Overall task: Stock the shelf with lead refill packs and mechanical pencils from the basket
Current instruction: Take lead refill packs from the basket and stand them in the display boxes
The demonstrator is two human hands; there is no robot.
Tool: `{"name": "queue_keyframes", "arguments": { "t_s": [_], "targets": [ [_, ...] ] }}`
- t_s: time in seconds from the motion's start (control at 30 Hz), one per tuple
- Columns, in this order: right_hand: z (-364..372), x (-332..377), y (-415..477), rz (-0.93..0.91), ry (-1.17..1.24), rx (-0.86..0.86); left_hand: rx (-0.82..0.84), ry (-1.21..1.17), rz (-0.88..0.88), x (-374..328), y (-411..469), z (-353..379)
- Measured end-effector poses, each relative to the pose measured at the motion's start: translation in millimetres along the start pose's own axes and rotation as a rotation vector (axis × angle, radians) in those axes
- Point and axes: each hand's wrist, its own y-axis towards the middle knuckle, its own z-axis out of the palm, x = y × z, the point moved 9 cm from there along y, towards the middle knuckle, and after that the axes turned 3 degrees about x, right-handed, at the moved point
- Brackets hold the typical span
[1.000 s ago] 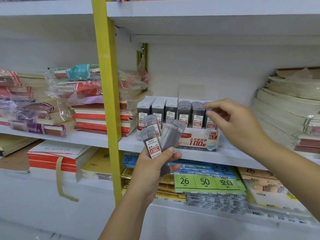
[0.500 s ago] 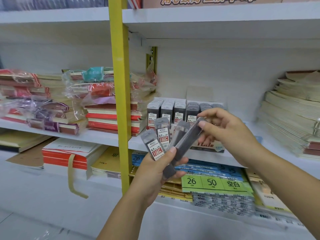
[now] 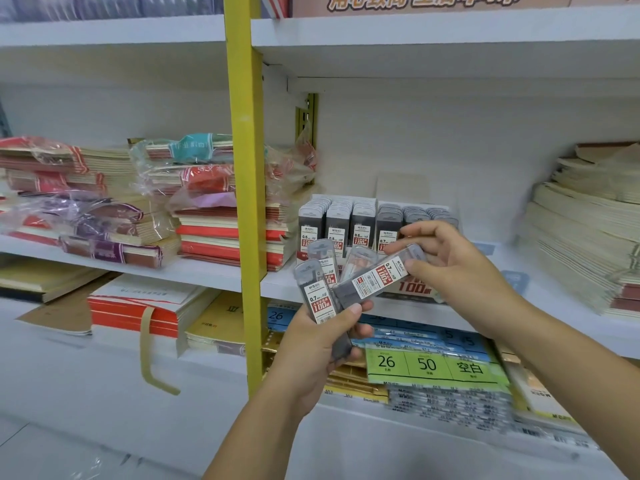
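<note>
The left hand (image 3: 311, 355) is raised in front of the shelf (image 3: 214, 273), forearm angled up, with thumb and fingers curled round the lower ends of a fan of lead refill packs (image 3: 317, 297). The right hand (image 3: 460, 271) reaches in from the right and pinches the upper end of one slanted pack (image 3: 375, 278) in that fan. Behind them, more packs stand in a display box (image 3: 415, 289) on the shelf.
</note>
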Motion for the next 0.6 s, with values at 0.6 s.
{"name": "queue_keyframes", "arguments": {
  "t_s": [0.6],
  "targets": [
    [-11.4, 43.9, 58.2, -0.237, -0.761, -0.057, -0.174, 0.008, 0.044, -13.3, 2.9, -29.3]
  ]
}}
